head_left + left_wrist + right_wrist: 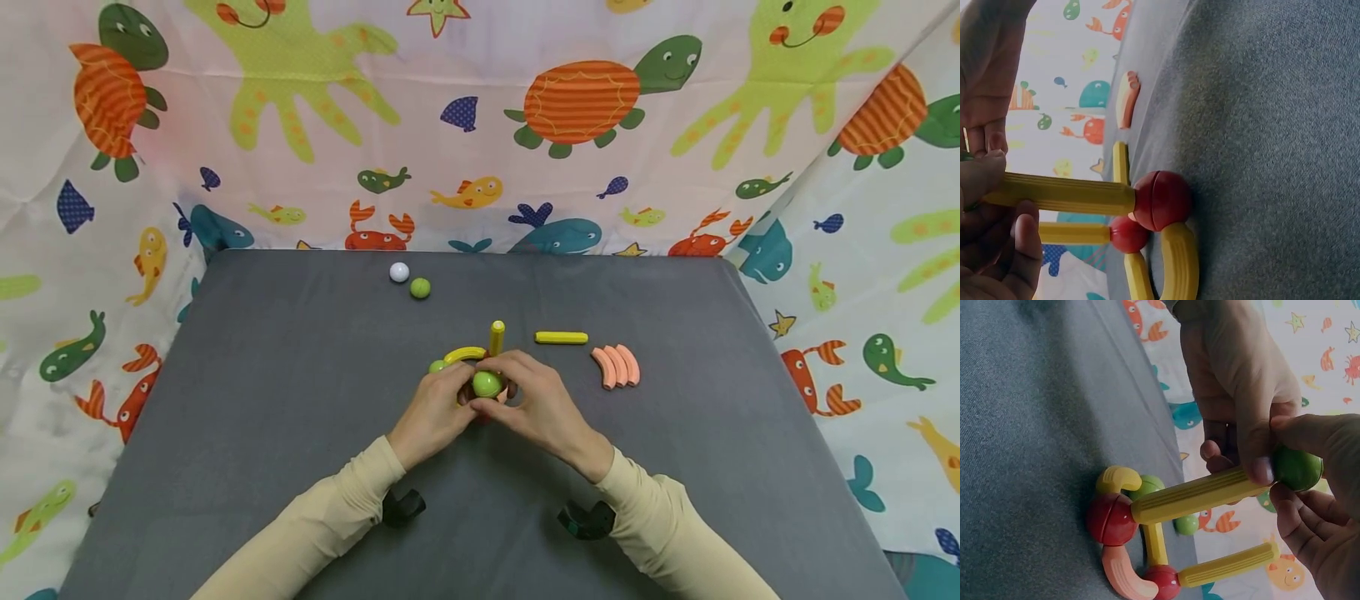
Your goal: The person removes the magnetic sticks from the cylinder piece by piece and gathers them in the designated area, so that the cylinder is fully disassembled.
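A small structure of magnetic-looking sticks and balls stands on the table between the hands. My right hand pinches a green ball at the top of an upright yellow stick. My left hand grips that stick just below the ball, thumb along its side. The stick's lower end meets a red ball. A curved yellow piece and a curved pink piece join the red ball at the base. A second red ball carries another upright yellow stick.
Farther back on the grey table lie a white ball and a green ball. To the right are a loose yellow stick and several curved pink pieces. A patterned curtain hangs behind.
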